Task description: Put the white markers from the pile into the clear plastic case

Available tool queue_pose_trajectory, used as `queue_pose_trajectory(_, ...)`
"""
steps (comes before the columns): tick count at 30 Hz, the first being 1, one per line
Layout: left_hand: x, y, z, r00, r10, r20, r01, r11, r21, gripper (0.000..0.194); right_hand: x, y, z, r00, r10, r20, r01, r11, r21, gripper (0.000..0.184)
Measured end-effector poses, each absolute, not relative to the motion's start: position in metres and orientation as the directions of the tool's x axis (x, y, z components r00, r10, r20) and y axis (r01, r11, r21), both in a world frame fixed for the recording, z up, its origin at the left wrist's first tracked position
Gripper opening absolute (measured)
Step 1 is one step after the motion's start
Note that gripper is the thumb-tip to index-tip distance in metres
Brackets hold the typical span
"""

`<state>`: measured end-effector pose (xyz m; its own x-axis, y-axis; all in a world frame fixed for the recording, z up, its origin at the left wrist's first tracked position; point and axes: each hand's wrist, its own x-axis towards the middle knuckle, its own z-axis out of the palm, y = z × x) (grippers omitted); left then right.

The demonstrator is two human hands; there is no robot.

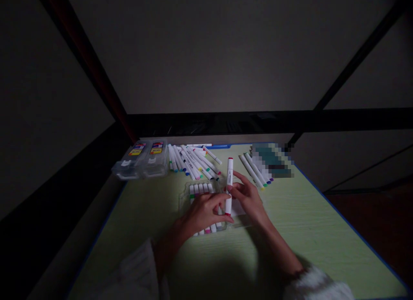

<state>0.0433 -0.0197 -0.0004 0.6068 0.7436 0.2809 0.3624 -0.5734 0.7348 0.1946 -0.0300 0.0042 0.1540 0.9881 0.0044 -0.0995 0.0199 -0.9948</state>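
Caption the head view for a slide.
Left hand and right hand hold a white, red-ended marker over an open clear plastic case.

White marker (230,170) in both hands (201,210) (250,197)

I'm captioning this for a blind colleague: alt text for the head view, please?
A person's left hand and right hand hold a red-ended white marker over an open clear case containing more markers. Beyond, loose markers and clear labelled cases lie on a pale green table.
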Motion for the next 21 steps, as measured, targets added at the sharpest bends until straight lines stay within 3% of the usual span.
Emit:
queue_pose_trajectory(2, 0.043, -0.017, 0.0, 0.566, 0.768, 0.299, 0.337, -0.547, 0.766, 0.05, 0.197, -0.03, 0.005, 0.145, 0.989, -0.004, -0.077, 0.008, -0.997, 0.056)
queue_pose_trajectory(7, 0.043, -0.009, -0.001, 0.294, 0.882, 0.368, 0.309, -0.452, 0.837, 0.014, 0.197, -0.029, 0.002, 0.011, 0.999, -0.044, -0.012, -0.043, -0.999, 0.049)
queue_pose_trajectory(11, 0.044, 0.004, -0.006, 0.116, 0.943, 0.311, 0.312, -0.332, 0.89, 0.01, 0.195, -0.031, -0.004, -0.069, 0.997, -0.047, 0.143, -0.037, -0.989, 0.042)
queue_pose_trajectory(15, 0.044, 0.014, -0.012, 0.13, 0.965, 0.229, 0.298, -0.258, 0.919, 0.011, 0.193, -0.034, -0.005, -0.111, 0.994, 0.018, 0.294, 0.05, -0.954, 0.036)
queue_pose_trajectory(21, 0.045, 0.015, -0.013, 0.156, 0.971, 0.182, 0.27, -0.219, 0.937, 0.015, 0.188, -0.038, 0.003, -0.139, 0.988, 0.073, 0.388, 0.122, -0.914, 0.029)
